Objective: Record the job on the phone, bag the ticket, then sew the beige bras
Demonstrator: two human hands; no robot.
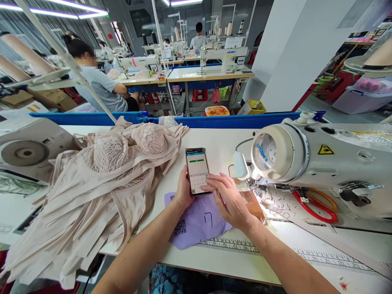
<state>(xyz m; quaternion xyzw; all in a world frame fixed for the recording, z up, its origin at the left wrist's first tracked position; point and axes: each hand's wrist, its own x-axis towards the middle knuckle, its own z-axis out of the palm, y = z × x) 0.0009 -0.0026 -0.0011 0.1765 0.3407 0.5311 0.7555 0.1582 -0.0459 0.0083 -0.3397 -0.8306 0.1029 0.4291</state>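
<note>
My left hand (pixel 183 192) grips a smartphone (pixel 197 170) from its left side, holding it up over the white table (pixel 220 143). The screen shows a green bar and a number keypad. My right hand (pixel 228 196) hovers at the phone's lower right with its fingers spread, one fingertip touching the keypad. Under both hands lies a purple paper slip (pixel 199 222) with QR codes and a handwritten mark.
A heap of beige lace garments (pixel 101 183) fills the table's left. A white sewing machine (pixel 321 163) stands at the right, with red and orange scissors (pixel 315 204) beneath it. A ruler strip (pixel 275 251) runs along the front edge. Other people sit at machines behind.
</note>
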